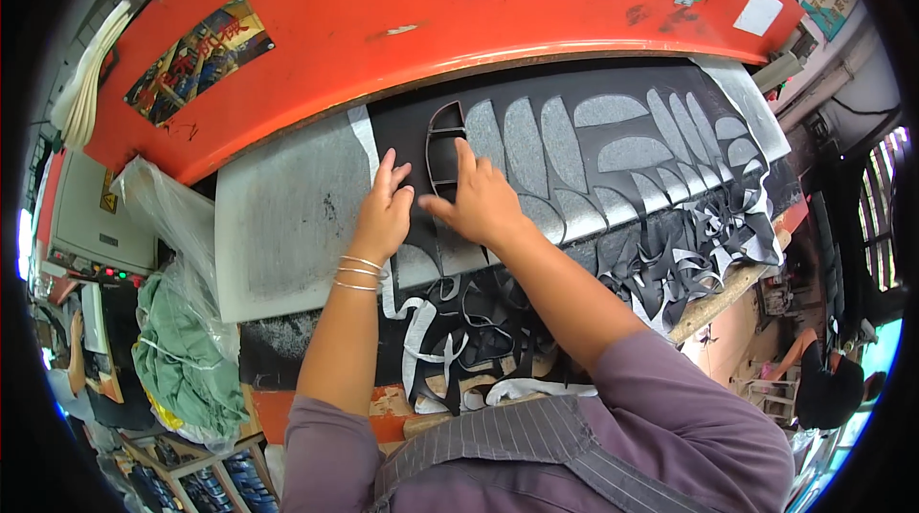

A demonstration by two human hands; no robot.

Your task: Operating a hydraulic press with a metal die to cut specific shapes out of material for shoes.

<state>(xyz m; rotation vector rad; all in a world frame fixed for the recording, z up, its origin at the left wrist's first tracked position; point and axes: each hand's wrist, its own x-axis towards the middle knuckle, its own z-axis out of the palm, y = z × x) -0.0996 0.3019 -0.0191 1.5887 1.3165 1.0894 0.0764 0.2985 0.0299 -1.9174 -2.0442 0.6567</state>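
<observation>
A narrow curved metal cutting die (430, 155) with cross braces lies on a black sheet (400, 121). My right hand (483, 202) is at its lower end, index finger along the right edge and thumb by the lower tip, the other fingers curled. Just left of the die, my left hand (386, 211) hovers over or rests on the sheet with its fingers apart and nothing in them. To the right of the die, several grey curved cut-out shapes (525, 144) show in the black sheet.
A red press beam (383, 44) with push buttons spans the far side, above a pale cutting board (278, 226). Tangled black and white offcut strips (694, 250) hang along the near edge. A green bundle (187, 350) in clear plastic stands left; another person (828, 384) is at far right.
</observation>
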